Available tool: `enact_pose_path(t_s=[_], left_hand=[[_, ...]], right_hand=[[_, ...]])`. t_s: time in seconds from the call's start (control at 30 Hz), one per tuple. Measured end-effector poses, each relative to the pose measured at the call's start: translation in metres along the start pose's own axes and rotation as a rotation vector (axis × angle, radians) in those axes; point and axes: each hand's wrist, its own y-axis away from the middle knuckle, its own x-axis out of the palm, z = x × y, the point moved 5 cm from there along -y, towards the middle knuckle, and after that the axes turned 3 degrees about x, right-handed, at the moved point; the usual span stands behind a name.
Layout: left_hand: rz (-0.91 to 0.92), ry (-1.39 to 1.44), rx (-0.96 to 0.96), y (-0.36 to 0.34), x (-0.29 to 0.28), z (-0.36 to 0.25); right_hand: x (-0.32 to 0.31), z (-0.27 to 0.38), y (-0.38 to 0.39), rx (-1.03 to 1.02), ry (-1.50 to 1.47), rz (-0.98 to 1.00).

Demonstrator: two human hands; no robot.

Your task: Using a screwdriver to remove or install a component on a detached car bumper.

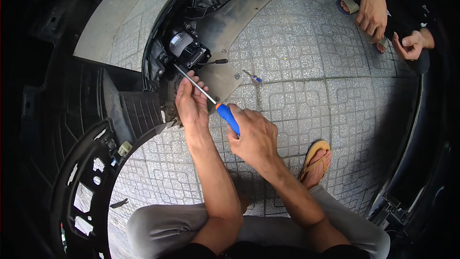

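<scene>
My right hand grips a screwdriver by its blue handle, which has an orange collar. Its long metal shaft slants up and left, with the tip at the dark edge beside a black module with a silver ribbed housing. Under the shaft is my left hand, palm up, fingers loosely bent and apart; the shaft crosses over it, and I cannot tell whether they touch. A short black cable with a plug sticks out from the module.
Large black car-body plastic panels surround the left and top. A small screwdriver lies on the paving. Another person's hands are at the upper right. My sandalled foot rests at lower right; a dark panel curves beyond it.
</scene>
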Motion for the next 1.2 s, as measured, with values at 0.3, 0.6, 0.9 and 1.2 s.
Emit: enact_pose_path(t_s=[0.3,0.6,0.9,1.2], left_hand=[[0.264,0.509,-0.135,-0.009,0.004,0.007],[-0.005,-0.003,0.000,-0.005,0.001,-0.004],[0.024,0.115,-0.091,-0.009,-0.005,0.000],[0.146,0.229,-0.070,-0.004,0.005,0.007]], right_hand=[[0.028,-0.021,0.012,0.570,-1.449,0.569],[-0.020,0.014,0.004,-0.100,0.205,-0.271],[0.017,-0.042,0.000,0.455,-1.129,0.816],[-0.021,-0.007,-0.004,0.115,-0.056,0.147]])
